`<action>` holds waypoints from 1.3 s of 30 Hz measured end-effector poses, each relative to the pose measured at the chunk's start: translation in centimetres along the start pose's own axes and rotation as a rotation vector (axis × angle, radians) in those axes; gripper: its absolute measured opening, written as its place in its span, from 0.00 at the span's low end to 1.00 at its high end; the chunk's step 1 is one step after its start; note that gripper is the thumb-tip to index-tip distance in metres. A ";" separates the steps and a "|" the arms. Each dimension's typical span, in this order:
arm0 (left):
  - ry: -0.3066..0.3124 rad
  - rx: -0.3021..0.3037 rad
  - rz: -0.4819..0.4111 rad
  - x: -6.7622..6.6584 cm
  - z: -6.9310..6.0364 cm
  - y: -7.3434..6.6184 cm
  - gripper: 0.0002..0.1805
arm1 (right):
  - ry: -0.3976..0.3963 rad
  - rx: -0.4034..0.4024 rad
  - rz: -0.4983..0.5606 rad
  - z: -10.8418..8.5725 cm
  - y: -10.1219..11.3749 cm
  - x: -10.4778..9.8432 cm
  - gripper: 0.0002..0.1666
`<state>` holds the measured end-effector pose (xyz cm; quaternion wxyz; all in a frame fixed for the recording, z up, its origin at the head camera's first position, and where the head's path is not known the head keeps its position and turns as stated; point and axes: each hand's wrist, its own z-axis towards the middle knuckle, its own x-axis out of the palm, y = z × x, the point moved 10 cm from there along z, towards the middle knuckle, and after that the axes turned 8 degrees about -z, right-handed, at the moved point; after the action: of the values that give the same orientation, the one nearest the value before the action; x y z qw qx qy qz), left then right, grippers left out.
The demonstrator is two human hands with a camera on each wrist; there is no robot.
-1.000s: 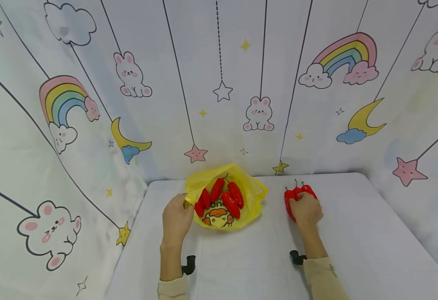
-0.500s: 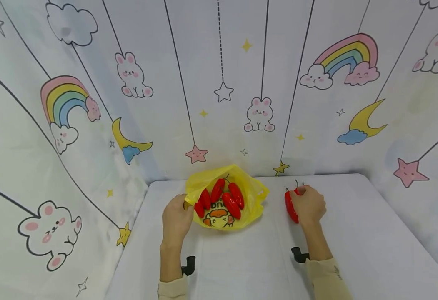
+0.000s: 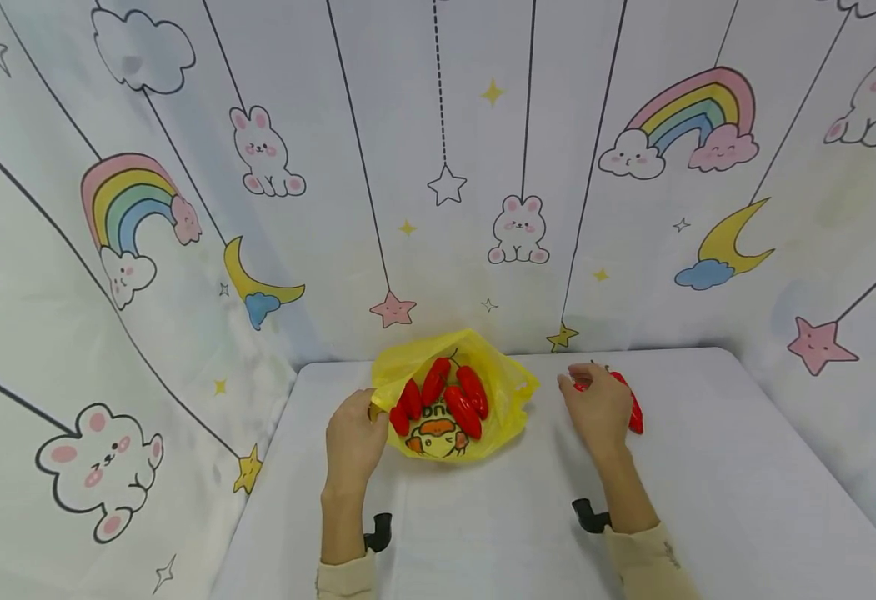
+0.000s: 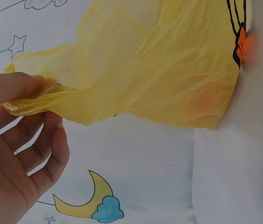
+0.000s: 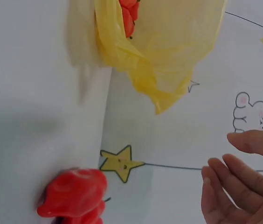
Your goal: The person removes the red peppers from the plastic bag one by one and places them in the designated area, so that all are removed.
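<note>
In the head view a yellow plastic bag (image 3: 508,408) lies with its mouth facing me and several red peppers (image 3: 462,410) inside. My left hand (image 3: 355,437) pinches the left edge of the bag; the left wrist view has the thumb over the gathered yellow film and the fingers below. Over more red peppers (image 3: 633,412), to the right of the bag, hovers my right hand (image 3: 598,412), which covers part of them. In the right wrist view its thumb and fingers stand apart with nothing between them, and the peppers (image 5: 75,191) lie below.
Both arms reach over a white-covered table (image 3: 475,533). A printed cloth backdrop (image 3: 438,125) with rabbits, stars and rainbows rises behind and at the sides. A black fitting (image 3: 591,517) sticks out at the right wrist, another black fitting (image 3: 380,532) at the left.
My right hand shifts slightly right across the peppers, then moves left with its fingers parted, uncovering the right pepper and covering those at left. The left hand and bag stay put.
</note>
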<state>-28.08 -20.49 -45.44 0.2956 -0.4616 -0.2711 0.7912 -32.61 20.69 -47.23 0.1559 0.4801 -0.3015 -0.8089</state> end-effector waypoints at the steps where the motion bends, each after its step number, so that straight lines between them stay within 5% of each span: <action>1: -0.001 0.001 0.001 0.0 0.0 0.0 0.06 | 0.003 -0.007 0.009 -0.1 0.4 0.1 0.19; 17: -0.015 0.013 0.001 -0.1 -0.1 0.2 0.06 | -0.009 -0.071 0.089 0.2 3.2 0.7 0.16; 39: -0.015 0.022 -0.007 -0.3 0.0 -0.2 0.06 | 0.109 -0.156 0.128 0.1 6.8 4.9 0.14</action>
<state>-27.95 -20.60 -45.14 0.3013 -0.4513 -0.2664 0.7966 -35.37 12.85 -46.16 0.2603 0.4894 -0.2589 -0.7910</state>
